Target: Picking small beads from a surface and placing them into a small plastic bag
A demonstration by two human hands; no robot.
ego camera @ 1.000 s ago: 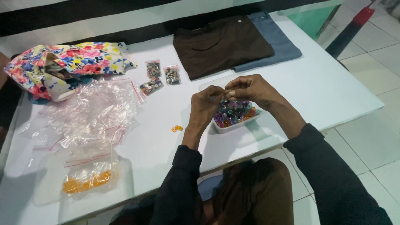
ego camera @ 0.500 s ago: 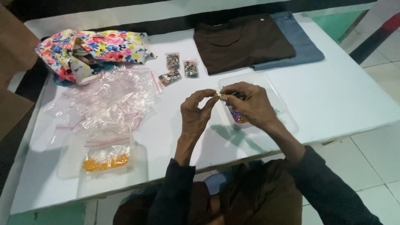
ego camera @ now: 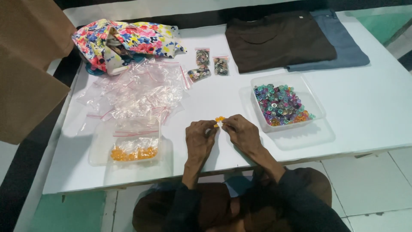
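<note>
Both hands sit close together on the white table (ego camera: 369, 107), fingertips nearly meeting. The left hand (ego camera: 199, 138) and right hand (ego camera: 241, 131) are pinched shut around a few small orange beads (ego camera: 219, 120), which rest right at the fingertips on the tabletop. Left of them is a clear tub (ego camera: 96, 148) with more orange beads in a bag, right is a tray of mixed colourful beads (ego camera: 281, 104). Further back: empty zip bags (ego camera: 137, 88), floral cloth (ego camera: 124, 41), folded brown shirt (ego camera: 277, 41)

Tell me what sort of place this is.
Probably a small craft or garment-trim sorting table: a clear plastic tray of mixed coloured beads, a heap of empty clear zip bags, and folded brown and blue garments on a white tabletop.
</note>
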